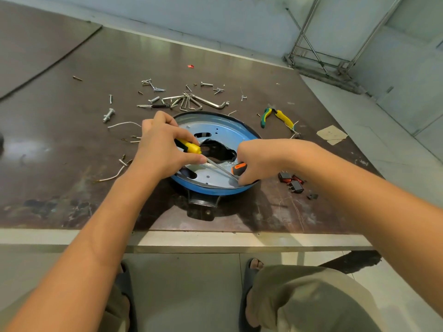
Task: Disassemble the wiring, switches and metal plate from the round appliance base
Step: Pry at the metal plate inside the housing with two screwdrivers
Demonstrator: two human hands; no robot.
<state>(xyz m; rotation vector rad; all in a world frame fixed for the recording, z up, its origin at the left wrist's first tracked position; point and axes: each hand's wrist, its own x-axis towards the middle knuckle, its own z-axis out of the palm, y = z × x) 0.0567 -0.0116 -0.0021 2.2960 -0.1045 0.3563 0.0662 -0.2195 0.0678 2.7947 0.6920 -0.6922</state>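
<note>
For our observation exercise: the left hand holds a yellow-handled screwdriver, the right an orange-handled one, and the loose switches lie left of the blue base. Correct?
No. The head view shows the switches lying to the right of the blue base, not the left. The rest holds: the left hand grips the yellow-handled screwdriver, the right hand the orange-handled screwdriver.

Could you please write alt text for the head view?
A person's left hand grips a yellow-handled screwdriver and the right hand an orange-handled screwdriver, both at the metal plate in a blue round base. Screws, hex keys, pliers, cut wires and switches lie around it.
</note>
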